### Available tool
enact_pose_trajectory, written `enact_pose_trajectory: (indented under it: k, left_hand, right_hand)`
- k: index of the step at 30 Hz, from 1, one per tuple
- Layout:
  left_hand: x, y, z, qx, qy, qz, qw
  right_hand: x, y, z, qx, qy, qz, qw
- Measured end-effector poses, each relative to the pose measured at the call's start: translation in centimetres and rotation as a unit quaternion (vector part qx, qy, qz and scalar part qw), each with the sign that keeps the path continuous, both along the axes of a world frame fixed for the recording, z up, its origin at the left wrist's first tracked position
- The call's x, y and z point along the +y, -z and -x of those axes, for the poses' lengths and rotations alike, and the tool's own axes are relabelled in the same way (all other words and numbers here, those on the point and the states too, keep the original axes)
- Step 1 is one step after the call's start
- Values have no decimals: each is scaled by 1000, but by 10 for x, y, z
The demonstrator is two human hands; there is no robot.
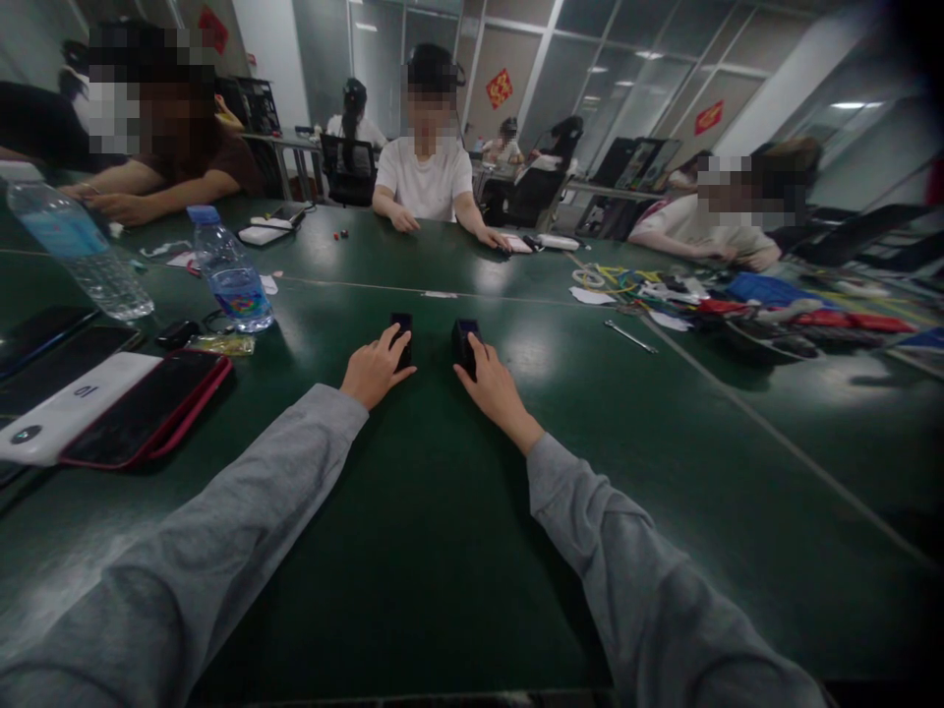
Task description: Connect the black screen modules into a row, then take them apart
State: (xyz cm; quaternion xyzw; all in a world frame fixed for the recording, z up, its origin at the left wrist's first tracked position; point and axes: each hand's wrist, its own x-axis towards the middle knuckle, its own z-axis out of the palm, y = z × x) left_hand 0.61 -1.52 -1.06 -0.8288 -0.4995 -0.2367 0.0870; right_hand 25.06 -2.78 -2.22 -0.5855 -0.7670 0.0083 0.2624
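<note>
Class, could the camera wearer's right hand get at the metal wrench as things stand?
Probably yes: the right hand touches a dark block, which it may need to leave, but nothing visible stands between that hand and the wrench.

Surface dark green with pale seams; left block and right block both black, sleeves plain grey. Small bottle: blue cap, blue label with multicolour print; large bottle: light-blue label, whitish cap; phone black-screened in a deep red case, flat device white with black digits. Cable heap mixes yellow, blue, red, white and black; wrench silver, wall diamonds red with gold pattern, shirt of the person opposite plain white.
</note>
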Motion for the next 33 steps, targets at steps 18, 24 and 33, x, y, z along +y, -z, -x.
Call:
enact_pose_trajectory:
  k: [18, 24, 33]
  left_hand:
    - [7, 1, 4, -64, 150, 27, 986]
    - [9, 1, 6, -68, 208, 38, 975]
    - [7, 0, 5, -58, 236, 22, 970]
  right_hand:
    - [-4, -3, 2, -16, -63, 7, 998]
    - [-5, -4, 2, -4, -103, 8, 995]
    - [-9, -7, 3, 10, -149, -3, 989]
